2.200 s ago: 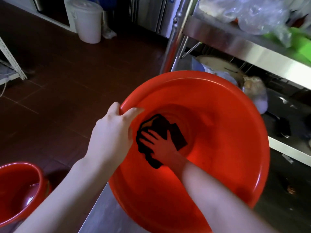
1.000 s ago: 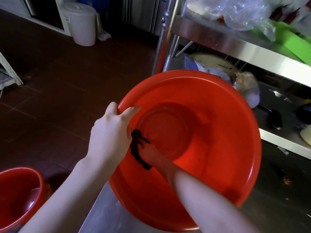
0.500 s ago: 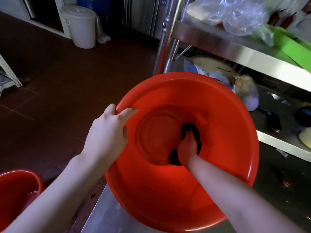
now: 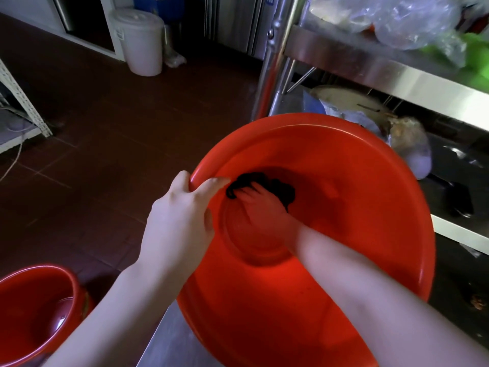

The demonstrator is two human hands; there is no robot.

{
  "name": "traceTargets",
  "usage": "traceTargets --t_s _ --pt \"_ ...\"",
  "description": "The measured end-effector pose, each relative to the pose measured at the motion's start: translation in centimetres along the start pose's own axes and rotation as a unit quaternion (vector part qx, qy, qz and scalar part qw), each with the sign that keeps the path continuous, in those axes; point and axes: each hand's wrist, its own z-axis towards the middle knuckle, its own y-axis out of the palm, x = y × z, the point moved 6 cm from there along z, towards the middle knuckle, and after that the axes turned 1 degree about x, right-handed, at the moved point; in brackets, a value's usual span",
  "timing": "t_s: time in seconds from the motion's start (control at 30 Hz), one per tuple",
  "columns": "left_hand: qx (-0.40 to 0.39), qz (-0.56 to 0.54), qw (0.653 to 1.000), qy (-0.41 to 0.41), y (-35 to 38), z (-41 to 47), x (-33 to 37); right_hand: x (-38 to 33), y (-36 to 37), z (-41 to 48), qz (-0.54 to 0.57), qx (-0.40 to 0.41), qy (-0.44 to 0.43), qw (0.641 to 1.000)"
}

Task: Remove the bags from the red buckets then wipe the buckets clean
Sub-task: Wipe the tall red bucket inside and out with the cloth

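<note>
A large red bucket (image 4: 370, 234) is tilted toward me at the corner of a steel table. My left hand (image 4: 180, 221) grips its left rim, thumb outside and fingers curled over the edge. Inside the bucket, my right hand (image 4: 262, 205) presses a dark cloth (image 4: 280, 189) against the far-left inner wall, just above the round bottom. A second red bucket (image 4: 34, 313) stands on the floor at the lower left, with no bag visible in it.
A steel table corner (image 4: 169, 345) lies under the big bucket. A steel shelf rack (image 4: 370, 67) at the right carries clear plastic bags (image 4: 397, 19) and a green item; its lower shelf holds bagged items. A white lidded bin (image 4: 141, 41) stands far left on the brown tiles.
My right hand has swept the cloth from the bucket's right inner side across to the far-left wall near my left thumb. My left hand keeps its grip on the rim.
</note>
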Motion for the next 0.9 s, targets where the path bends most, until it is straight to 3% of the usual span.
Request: traceTargets --t_s 0.13,0.2,0.27,0.33,0.43,0.63,0.7,0.8,0.9 --pt "-0.003 0.004 1.000 -0.005 -0.1 0.0 -0.2 -4.2 1.9 -1.1 -0.004 -0.038 -0.118 0.992" --pt "-0.005 0.007 1.000 -0.007 -0.2 0.1 -0.3 -4.4 2.1 -1.6 -0.008 -0.048 -0.136 0.989" --pt "-0.007 0.009 1.000 -0.012 -0.3 0.1 -0.3 -2.8 0.9 -1.1 -0.003 -0.011 -0.090 0.996" --pt "-0.008 0.011 1.000 -0.022 -0.2 0.0 -0.3 0.4 -0.3 -1.1 0.025 0.025 0.021 0.999" --pt "-0.007 0.015 0.999 -0.032 -0.2 -0.1 -0.6 5.5 0.6 -3.7 0.072 -0.055 0.168 0.982" --pt "-0.004 0.007 0.999 -0.038 -0.1 0.0 -0.4 6.1 4.7 -10.4 0.082 -0.107 0.241 0.961" --pt "-0.003 0.007 0.999 -0.038 -0.1 0.0 -0.2 5.6 5.4 -11.2 0.057 -0.142 0.212 0.965" --pt "-0.006 0.006 0.999 -0.041 -0.1 0.1 -0.5 2.7 5.9 -11.3 0.012 -0.189 0.052 0.981" --pt "-0.012 0.008 0.999 -0.038 -0.1 0.3 -0.8 -3.2 7.6 -10.1 -0.013 -0.210 -0.101 0.972"
